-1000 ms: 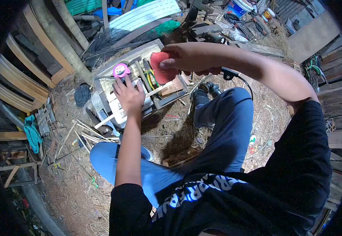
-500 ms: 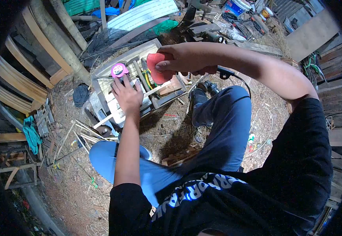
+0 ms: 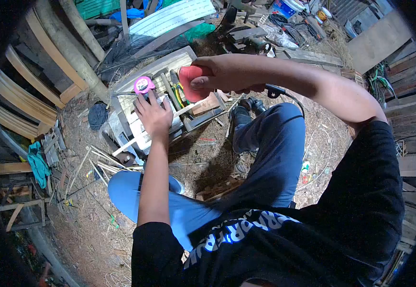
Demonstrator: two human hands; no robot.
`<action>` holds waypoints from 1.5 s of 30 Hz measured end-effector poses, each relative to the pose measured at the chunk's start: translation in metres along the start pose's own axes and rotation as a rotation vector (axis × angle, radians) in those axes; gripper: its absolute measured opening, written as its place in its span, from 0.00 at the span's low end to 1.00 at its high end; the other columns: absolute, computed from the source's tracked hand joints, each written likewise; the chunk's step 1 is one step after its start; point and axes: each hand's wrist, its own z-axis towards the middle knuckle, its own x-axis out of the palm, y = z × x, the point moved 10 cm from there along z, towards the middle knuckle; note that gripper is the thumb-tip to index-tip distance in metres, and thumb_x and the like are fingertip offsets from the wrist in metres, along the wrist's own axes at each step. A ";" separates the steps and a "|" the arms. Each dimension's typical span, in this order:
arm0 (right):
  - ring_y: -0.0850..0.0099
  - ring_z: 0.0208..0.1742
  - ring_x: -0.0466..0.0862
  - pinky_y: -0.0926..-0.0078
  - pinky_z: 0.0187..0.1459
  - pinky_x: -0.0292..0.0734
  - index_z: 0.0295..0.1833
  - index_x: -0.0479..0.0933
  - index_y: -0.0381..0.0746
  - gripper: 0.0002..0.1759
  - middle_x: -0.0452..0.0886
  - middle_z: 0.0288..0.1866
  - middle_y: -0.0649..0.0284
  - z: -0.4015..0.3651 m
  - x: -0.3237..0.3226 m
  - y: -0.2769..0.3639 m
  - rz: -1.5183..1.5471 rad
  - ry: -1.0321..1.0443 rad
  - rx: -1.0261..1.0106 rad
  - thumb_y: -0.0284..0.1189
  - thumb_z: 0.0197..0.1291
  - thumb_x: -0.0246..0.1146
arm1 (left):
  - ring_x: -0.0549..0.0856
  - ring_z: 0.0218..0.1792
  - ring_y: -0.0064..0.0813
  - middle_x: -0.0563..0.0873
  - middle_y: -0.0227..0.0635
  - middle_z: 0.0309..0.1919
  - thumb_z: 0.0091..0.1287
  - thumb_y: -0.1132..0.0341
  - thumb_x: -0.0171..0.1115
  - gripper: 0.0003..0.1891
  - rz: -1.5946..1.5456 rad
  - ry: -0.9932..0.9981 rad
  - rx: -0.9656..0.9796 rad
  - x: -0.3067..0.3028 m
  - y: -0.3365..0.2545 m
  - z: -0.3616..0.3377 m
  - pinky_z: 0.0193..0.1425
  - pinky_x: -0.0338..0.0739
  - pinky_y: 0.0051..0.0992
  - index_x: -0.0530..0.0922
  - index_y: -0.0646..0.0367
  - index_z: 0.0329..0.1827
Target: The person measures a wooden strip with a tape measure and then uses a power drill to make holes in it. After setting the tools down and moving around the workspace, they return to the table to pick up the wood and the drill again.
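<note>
My right hand (image 3: 205,76) is wrapped round a red corded power tool (image 3: 192,85) held over the right part of a low wooden workbench (image 3: 184,56); its working end is hidden. The tool's black cord (image 3: 284,92) trails behind my wrist. My left hand (image 3: 154,115) lies with fingers apart over a pale piece on the bench, just below a pink tape measure (image 3: 144,85). Between the hands lie yellow-and-black handled pliers (image 3: 178,91). A thin pale wooden strip (image 3: 130,143) runs across the bench under my left hand.
My bent knees (image 3: 277,124) flank the near side of the bench. Thin sticks (image 3: 98,160) lie on the straw-strewn ground at left. Curved wooden pieces (image 3: 26,98) stand far left, and a board (image 3: 380,40) leans at upper right.
</note>
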 end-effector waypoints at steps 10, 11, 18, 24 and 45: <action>0.75 0.18 0.78 0.72 0.16 0.74 0.81 0.68 0.49 0.33 0.83 0.33 0.64 0.001 0.001 -0.015 0.101 -0.006 0.030 0.55 0.83 0.59 | 0.62 0.86 0.61 0.65 0.58 0.86 0.79 0.42 0.57 0.38 0.024 0.013 0.008 -0.002 -0.001 0.000 0.91 0.51 0.56 0.69 0.54 0.86; 0.75 0.17 0.78 0.72 0.15 0.73 0.81 0.68 0.49 0.33 0.83 0.33 0.65 0.003 0.002 -0.017 0.098 -0.005 0.038 0.55 0.83 0.59 | 0.62 0.86 0.61 0.65 0.58 0.86 0.79 0.42 0.56 0.38 0.027 0.010 0.008 -0.002 -0.001 0.000 0.91 0.51 0.56 0.69 0.54 0.86; 0.76 0.18 0.78 0.72 0.17 0.75 0.81 0.68 0.48 0.34 0.85 0.35 0.65 -0.008 -0.001 -0.003 0.074 -0.002 0.018 0.56 0.82 0.60 | 0.62 0.86 0.60 0.65 0.57 0.86 0.79 0.42 0.57 0.38 0.024 0.016 0.004 -0.002 -0.001 0.000 0.91 0.52 0.56 0.70 0.54 0.86; 0.75 0.20 0.80 0.72 0.18 0.76 0.78 0.70 0.45 0.33 0.86 0.37 0.63 0.005 -0.001 -0.012 0.106 -0.016 -0.031 0.56 0.82 0.60 | 0.62 0.86 0.59 0.65 0.56 0.86 0.78 0.42 0.57 0.38 0.030 0.024 0.001 -0.002 -0.002 0.001 0.91 0.52 0.55 0.69 0.54 0.86; 0.75 0.23 0.82 0.72 0.19 0.77 0.81 0.71 0.46 0.34 0.84 0.35 0.62 0.015 -0.012 -0.017 0.004 -0.023 0.078 0.56 0.83 0.59 | 0.61 0.87 0.60 0.63 0.57 0.87 0.78 0.43 0.57 0.40 0.017 0.037 -0.001 0.001 0.000 0.001 0.92 0.50 0.55 0.67 0.54 0.88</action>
